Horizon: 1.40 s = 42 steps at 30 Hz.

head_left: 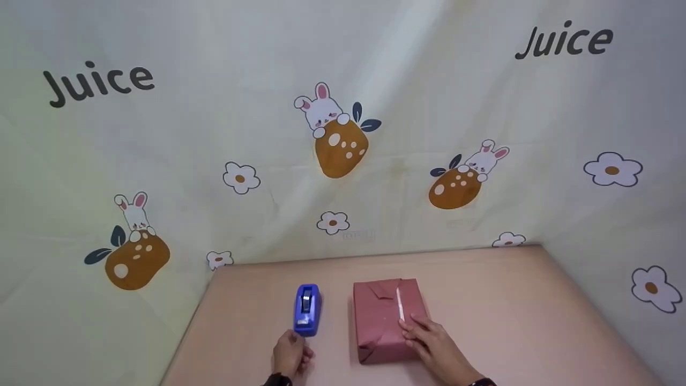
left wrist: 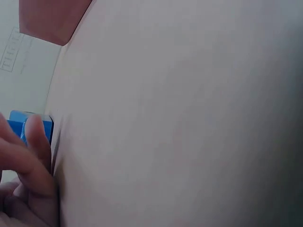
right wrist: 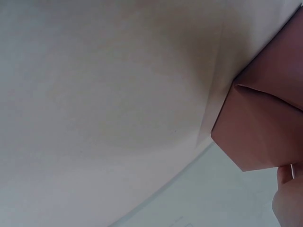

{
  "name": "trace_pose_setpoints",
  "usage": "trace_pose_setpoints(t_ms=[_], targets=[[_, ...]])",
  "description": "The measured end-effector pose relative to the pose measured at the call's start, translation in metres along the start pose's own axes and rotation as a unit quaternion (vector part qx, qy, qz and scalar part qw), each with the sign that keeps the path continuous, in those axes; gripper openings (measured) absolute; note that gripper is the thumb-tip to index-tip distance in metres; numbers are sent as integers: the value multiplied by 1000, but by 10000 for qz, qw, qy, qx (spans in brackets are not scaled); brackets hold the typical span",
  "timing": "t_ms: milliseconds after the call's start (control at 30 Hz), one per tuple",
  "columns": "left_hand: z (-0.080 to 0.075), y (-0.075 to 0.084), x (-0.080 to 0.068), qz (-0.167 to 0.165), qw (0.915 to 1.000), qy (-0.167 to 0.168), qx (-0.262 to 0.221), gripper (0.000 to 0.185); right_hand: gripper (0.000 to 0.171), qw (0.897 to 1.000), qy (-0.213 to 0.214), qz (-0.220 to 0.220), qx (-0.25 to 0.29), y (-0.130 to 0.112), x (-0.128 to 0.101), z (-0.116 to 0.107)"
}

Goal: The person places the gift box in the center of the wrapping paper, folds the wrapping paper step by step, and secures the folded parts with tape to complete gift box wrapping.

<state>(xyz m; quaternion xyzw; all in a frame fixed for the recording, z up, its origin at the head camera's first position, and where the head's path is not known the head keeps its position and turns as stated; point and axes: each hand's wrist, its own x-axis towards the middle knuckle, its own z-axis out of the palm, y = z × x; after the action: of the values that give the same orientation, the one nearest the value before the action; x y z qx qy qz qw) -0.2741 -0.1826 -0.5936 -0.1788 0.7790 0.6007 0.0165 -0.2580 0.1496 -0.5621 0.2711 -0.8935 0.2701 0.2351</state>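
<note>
Wrapped box (head_left: 388, 319) set mid-counter (head_left: 509, 300), pinned flat by right hand (head_left: 429, 338), fingers straight across taped seam, so paper is kept down. Tape dispenser (head_left: 307, 310) just left of box; left hand (head_left: 291, 354) at its near end, fingers curled, contact only, nothing clamped.

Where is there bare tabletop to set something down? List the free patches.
Free: the pink table right of the wrapped box, and the strip behind it. Crowded: between the tape dispenser and box, where the left hand and right hand work.
</note>
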Motion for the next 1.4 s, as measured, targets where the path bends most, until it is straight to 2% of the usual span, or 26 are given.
trace_pose_setpoints(t_ms=[200, 367, 500, 633, 733, 900, 1100, 1133, 1267, 1400], targets=[[-3, 1, -4, 19, 9984, -529, -204, 15, 35, 9998, 72, -168, -3, 0, 1, 0], [11, 15, -15, 218, 9976, -524, -402, 16, 31, 9998, 3, -178, -8, 0, 3, -2], [33, 44, -36, 864, 9934, -490, -566, 15, 23, 9996, -113, -241, -4, 0, 5, -4], [56, 79, -68, 1607, 9805, -870, -729, 10, 17, 9995, -237, -224, 33, -1, 6, -6], [74, 92, -83, 1954, 9718, -1168, -611, 12, 16, 9995, -258, -202, 18, -1, 6, -6], [100, 89, -85, 2371, 9619, -1354, -156, 18, 15, 9994, -326, -140, -15, -1, 6, -7], [115, 83, -77, 2889, 9434, -1536, 536, 15, 17, 9993, -195, -317, -62, 0, 7, -8], [117, 82, -76, 2919, 9423, -1526, 593, 15, 17, 9992, -152, -371, -77, 0, 7, -7], [119, 78, -74, 2972, 9415, -1491, 546, 18, 16, 9988, -68, -471, -124, 0, 7, -6], [120, 77, -73, 3052, 9377, -1611, 404, 22, 16, 9994, -137, -307, -100, -1, 8, -6]])
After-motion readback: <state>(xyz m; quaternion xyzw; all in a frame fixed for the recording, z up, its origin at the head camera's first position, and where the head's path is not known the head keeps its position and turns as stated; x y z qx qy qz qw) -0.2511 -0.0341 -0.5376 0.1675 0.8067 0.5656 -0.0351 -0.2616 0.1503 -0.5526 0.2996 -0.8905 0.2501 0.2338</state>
